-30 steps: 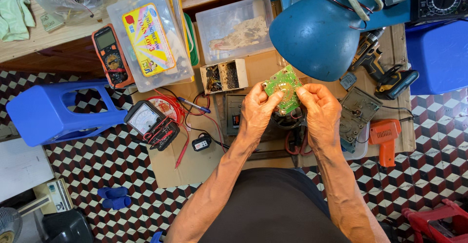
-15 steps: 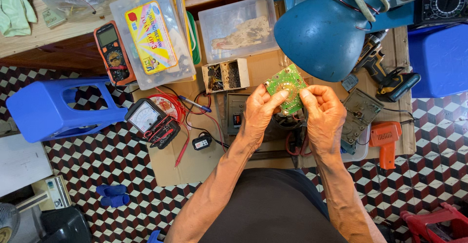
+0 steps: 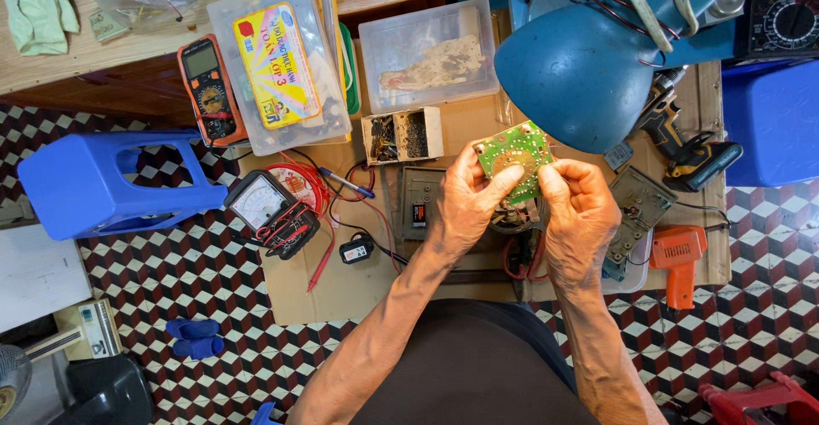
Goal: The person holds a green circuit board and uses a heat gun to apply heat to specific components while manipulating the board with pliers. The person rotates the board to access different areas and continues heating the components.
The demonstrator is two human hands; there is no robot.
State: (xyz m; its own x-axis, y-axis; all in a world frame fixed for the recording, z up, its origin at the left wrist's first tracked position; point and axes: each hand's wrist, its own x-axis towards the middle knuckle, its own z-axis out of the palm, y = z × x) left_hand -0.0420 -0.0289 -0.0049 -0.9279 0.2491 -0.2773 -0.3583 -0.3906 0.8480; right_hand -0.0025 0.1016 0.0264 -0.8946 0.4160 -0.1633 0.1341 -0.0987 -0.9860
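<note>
head view: the person holds a small green circuit board (image 3: 514,154) up over the cardboard work surface (image 3: 341,284), a little right of centre in the frame. the left hand (image 3: 467,203) grips the board from its 8 o'clock side, thumb laid across the face and fingers closed behind it. the right hand (image 3: 583,212) pinches the board's 4 o'clock edge, fingers curled tight. both hands are closed on the board, with no gap showing.

at 1 o'clock from the board hangs the blue lamp shade (image 3: 580,75), very near its upper edge. at 9 o'clock sits a small open box of parts (image 3: 403,135). further out at 9 o'clock lies an analogue meter (image 3: 266,212) with red leads, and at 10 o'clock an orange digital multimeter (image 3: 210,90) beside a clear plastic box (image 3: 277,62). at 4 o'clock an orange drill (image 3: 678,259) rests on the mat edge. a blue plastic stool (image 3: 102,186) stands on the checkered floor at far 9 o'clock.
</note>
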